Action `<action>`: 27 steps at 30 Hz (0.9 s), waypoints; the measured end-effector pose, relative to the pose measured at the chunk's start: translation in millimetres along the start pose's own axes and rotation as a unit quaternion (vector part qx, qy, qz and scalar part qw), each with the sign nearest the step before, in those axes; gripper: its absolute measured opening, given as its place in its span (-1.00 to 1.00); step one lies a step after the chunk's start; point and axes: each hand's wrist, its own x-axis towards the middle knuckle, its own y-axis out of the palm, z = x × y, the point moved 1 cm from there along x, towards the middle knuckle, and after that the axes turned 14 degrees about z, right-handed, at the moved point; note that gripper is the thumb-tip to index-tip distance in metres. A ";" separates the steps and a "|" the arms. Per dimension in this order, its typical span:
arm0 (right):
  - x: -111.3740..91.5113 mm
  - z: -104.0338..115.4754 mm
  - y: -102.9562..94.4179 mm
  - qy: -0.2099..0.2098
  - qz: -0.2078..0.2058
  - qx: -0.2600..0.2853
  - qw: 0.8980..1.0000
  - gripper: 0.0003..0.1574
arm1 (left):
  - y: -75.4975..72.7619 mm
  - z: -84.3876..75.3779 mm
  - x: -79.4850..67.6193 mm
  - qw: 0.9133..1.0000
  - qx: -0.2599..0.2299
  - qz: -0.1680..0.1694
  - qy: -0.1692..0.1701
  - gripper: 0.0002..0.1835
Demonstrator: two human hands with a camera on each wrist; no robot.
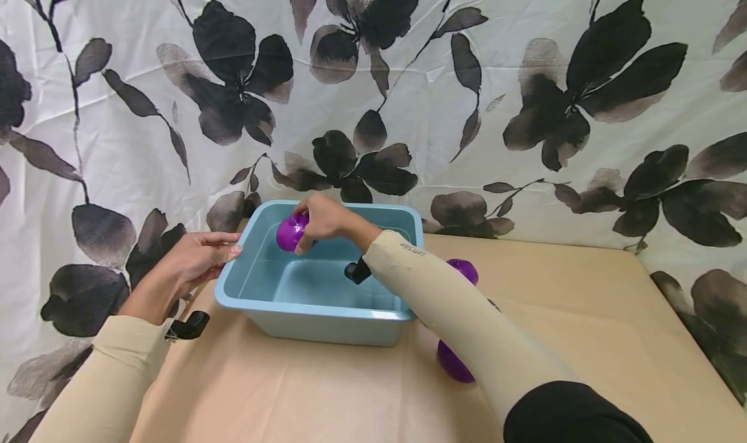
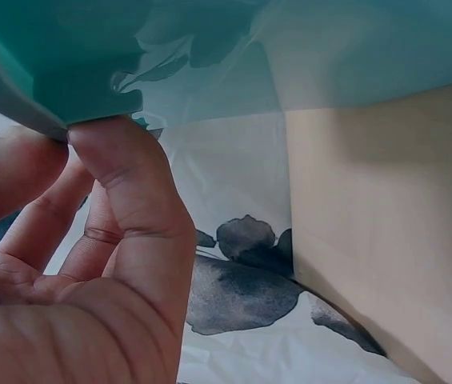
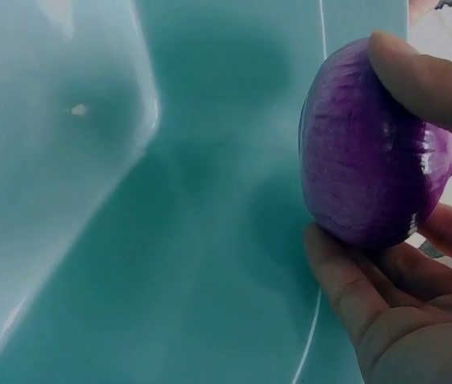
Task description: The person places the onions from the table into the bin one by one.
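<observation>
A purple onion (image 1: 290, 234) with a glossy skin is in my right hand (image 1: 325, 219), gripped between thumb and fingers inside the upper left part of a light blue plastic basin (image 1: 327, 331). In the right wrist view the onion (image 3: 374, 152) hangs close to the basin's wall, and whether it touches is hard to tell. My left hand (image 1: 189, 261) pinches the basin's left rim; the left wrist view shows thumb and a finger (image 2: 142, 184) meeting at that edge. Two more purple, rounded things, one farther back (image 1: 464, 270) and one nearer (image 1: 454, 363), are partly covered by my right forearm.
The basin stands on a tan-covered table (image 1: 583, 313), toward its left back edge. Behind hangs a white cloth (image 1: 443, 125) with dark floral print. Part of the basin's inside is hidden by my right hand, sleeve and black wrist camera (image 1: 357, 272).
</observation>
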 end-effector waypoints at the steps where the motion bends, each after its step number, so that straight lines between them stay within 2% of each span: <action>1: 1.2 -0.1 0.5 0.000 0.000 -0.001 1.000 -0.05 | 0.2 -0.1 -0.1 1.000 -0.001 0.001 0.000 -0.33; 9: 9.1 -0.2 6.9 -0.003 0.018 -0.015 1.000 -0.04 | 1.0 -2.2 -1.7 1.000 0.001 -0.003 -0.001 -0.34; 22: 16.5 -6.4 19.5 0.036 0.045 -0.050 0.997 -0.03 | 3.8 -3.6 0.9 1.000 0.001 -0.001 0.004 -0.34; 27: 20.7 -8.2 24.5 0.039 0.064 -0.056 0.996 -0.01 | 3.6 -3.2 -0.7 1.000 -0.003 -0.007 -0.001 -0.34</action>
